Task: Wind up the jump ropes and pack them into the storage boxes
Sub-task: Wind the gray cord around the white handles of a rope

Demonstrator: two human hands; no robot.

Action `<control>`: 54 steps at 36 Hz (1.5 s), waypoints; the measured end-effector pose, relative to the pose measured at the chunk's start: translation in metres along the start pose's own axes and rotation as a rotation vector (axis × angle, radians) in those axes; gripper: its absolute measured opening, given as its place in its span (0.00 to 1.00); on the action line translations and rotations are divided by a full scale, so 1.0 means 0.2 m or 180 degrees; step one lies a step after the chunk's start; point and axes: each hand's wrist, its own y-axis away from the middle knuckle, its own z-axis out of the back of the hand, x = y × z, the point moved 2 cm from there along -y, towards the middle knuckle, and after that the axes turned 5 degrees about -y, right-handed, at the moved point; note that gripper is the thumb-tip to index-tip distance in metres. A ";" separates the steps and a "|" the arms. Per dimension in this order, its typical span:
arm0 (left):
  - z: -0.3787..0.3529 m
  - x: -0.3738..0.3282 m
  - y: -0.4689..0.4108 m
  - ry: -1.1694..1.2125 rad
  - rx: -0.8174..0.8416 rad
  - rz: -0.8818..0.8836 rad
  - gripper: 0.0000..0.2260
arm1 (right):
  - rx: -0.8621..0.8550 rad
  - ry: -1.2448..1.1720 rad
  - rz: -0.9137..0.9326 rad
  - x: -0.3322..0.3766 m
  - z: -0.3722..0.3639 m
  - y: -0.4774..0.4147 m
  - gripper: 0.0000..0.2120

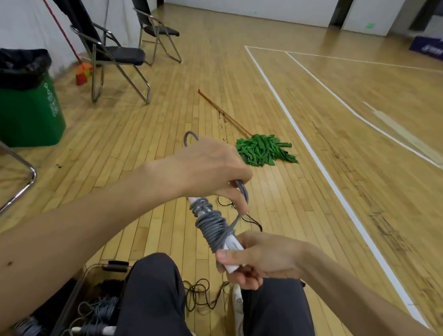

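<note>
1. Nearest us, at 7 o'clock, the clear storage box (73, 297) already holds several wound grey ropes (99, 311); we judge the packing partly done.
2. We hold the grey jump rope (210, 227) at centre frame, mostly coiled round its white handles (230, 247); only a short free loop remains to wind and secure.
3. Our left hand (212, 169), at 12 o'clock of the coil, pinches that free cord between thumb and fingers (240, 201).
4. Our right hand (259, 258), at 5 o'clock of the coil, grasps the handle ends, curled round them.
5. One black rope (200, 295) lies loose on the floor (163, 133) at 6 o'clock, not yet wound.
</note>
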 end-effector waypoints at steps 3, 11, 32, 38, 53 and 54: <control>-0.02 -0.01 -0.04 0.0108 0.0513 0.0223 0.28 | 0.0011 0.0224 -0.0042 0.00 -0.02 0.02 0.16; -0.04 -0.01 -0.05 0.1027 0.1046 0.0761 0.25 | 0.0228 0.0409 0.0071 0.01 -0.02 0.10 0.12; -0.34 -0.06 0.17 0.3712 0.1931 0.2174 0.14 | 0.0607 0.0028 0.0787 0.02 -0.04 0.18 0.29; -0.33 -0.16 0.23 0.3583 0.1762 0.2178 0.13 | 0.0391 -0.0191 0.1020 0.04 0.01 0.20 0.23; -0.33 -0.26 0.22 0.4533 0.1451 0.2669 0.11 | -0.0924 -0.0581 0.0934 -0.03 0.24 0.21 0.15; -0.33 -0.26 0.22 0.4497 0.1422 0.2714 0.12 | -0.0988 -0.0599 0.0889 -0.05 0.25 0.20 0.16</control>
